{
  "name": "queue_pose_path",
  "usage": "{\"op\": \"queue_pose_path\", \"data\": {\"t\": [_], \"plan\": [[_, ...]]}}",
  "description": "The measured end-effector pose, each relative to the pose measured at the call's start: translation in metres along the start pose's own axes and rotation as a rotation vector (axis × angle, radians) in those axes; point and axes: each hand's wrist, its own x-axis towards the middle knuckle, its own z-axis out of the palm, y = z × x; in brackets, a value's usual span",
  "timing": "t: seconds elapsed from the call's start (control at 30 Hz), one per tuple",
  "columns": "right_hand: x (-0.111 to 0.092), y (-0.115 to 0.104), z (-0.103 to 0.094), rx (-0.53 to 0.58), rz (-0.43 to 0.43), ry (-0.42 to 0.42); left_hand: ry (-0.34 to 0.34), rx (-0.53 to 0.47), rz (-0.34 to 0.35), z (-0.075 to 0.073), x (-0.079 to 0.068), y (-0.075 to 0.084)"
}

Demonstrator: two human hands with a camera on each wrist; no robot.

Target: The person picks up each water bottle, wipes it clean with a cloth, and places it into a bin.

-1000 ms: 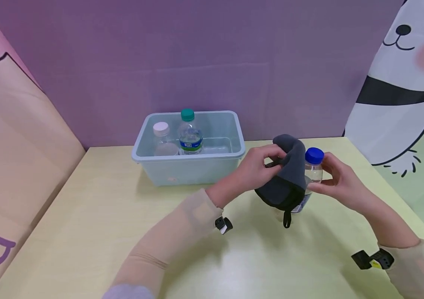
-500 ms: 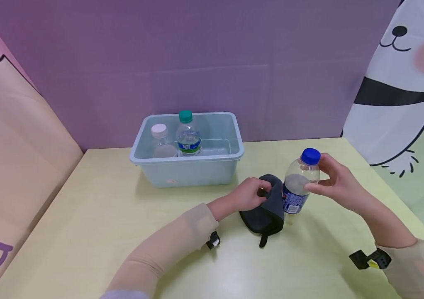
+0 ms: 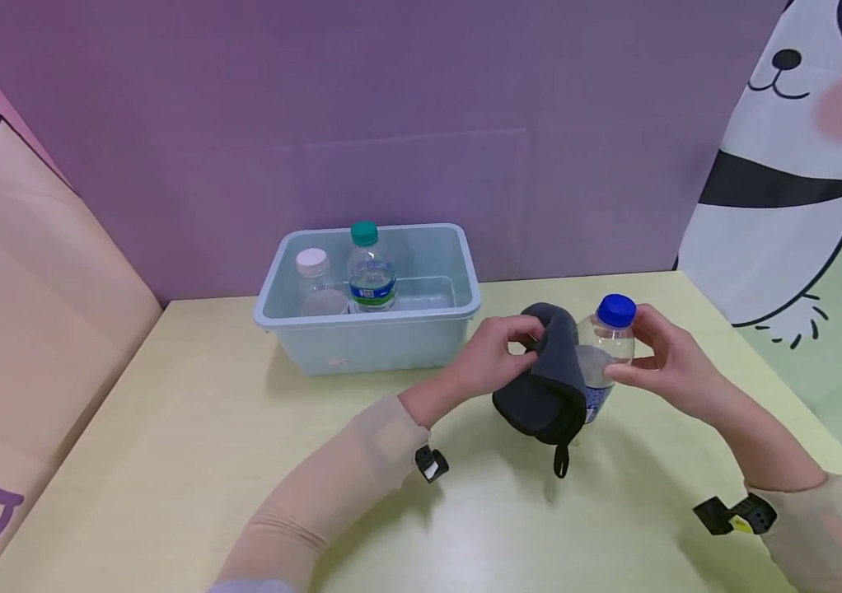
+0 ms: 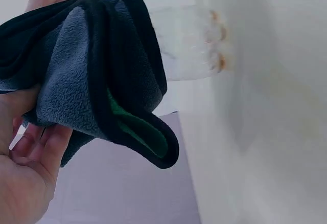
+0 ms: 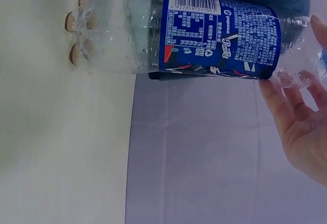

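Observation:
A folded dark grey cloth (image 3: pixel 549 383) with black edging and a hanging loop is pinched by my left hand (image 3: pixel 497 356). In the left wrist view a bit of green shows inside a fold of the cloth (image 4: pixel 71 75). My right hand (image 3: pixel 676 362) holds a clear plastic bottle (image 3: pixel 606 344) by its upper part, below the blue cap (image 3: pixel 617 310). The bottle stands upright, and the cloth overlaps its left side in the head view. Its blue printed label (image 5: pixel 219 37) with a barcode faces the right wrist camera.
A light blue plastic bin (image 3: pixel 369 350) stands at the back of the pale table (image 3: pixel 191 445). Inside are a green-capped bottle (image 3: pixel 372 276) and a white-capped bottle (image 3: pixel 317 276). A purple curtain (image 3: pixel 391 107) hangs behind.
My left hand drew the cloth down and left along the bottle, then brought it up again part way. My right hand keeps its hold on the bottle.

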Motion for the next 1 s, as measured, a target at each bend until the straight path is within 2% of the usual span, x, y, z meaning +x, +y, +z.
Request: {"op": "queue_pose_path", "data": {"t": [0.23,0.43,0.73,0.83,1.0], "plan": [[0.002,-0.001,0.001,-0.01,-0.007,0.0,0.025,0.019,0.03,-0.015,0.018,0.019],[0.003,0.0,0.001,-0.004,-0.017,0.003,0.043,0.028,0.057,-0.019,0.028,0.032],[0.004,0.001,-0.002,-0.035,0.007,-0.003,0.07,0.012,0.049,-0.01,0.016,0.022],[0.004,0.0,-0.002,-0.043,0.016,-0.004,0.038,0.036,0.031,-0.007,0.009,0.015],[0.004,-0.002,0.0,-0.027,0.018,-0.012,-0.088,0.105,-0.019,0.003,-0.008,-0.004]]}}
